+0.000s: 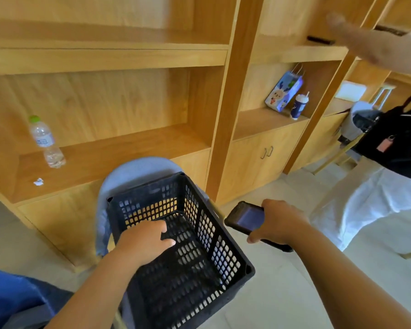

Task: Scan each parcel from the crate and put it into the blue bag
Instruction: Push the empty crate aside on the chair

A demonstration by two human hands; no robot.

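Surface and material notes, standing beside the bench.
Crate (223, 245) under the fingers of the left hand (142, 241): black moulded plastic, matt, perforated. Scanner (247, 217) within the fingers of the right hand (278, 222): dark plastic casing, glossy screen. Beyond the fingertips: shelving (119, 55) of pale wood grain, smooth, satin; bottle (45, 141) of clear glossy plastic. Behind the left wrist: blue bag (12, 298), dull cloth.
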